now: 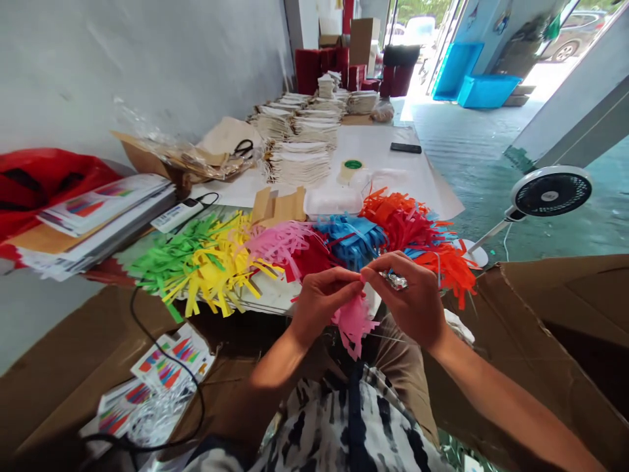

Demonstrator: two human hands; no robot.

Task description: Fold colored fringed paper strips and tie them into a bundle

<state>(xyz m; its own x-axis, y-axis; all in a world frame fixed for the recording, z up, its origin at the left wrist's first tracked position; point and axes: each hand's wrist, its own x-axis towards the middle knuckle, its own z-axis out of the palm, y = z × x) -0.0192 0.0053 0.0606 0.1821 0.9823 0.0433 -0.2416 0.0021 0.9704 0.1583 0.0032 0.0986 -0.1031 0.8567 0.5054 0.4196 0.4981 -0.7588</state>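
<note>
A pink paper tassel [354, 321] hangs in front of my chest, its fringe pointing down. My left hand [327, 298] pinches its top from the left. My right hand [405, 295] pinches at the same spot, fingertips meeting the left ones. Something silvery and crinkled [396, 280] shows by the right fingers; whether that hand holds it I cannot tell. Just beyond lie bunches of fringed tassels: green [167, 255], yellow [216, 269], pink [280, 241], blue [354, 237], red and orange [400, 219]. The right fingers partly cover the pinched top.
Stacked bundles of off-white sheets [299, 157] line the table's far part, with scissors [243, 149], a tape roll [352, 165] and a phone [405, 148]. A fan [551, 191] stands to the right. Cardboard boxes [565, 314] flank me; printed cards [167, 360] lie at lower left.
</note>
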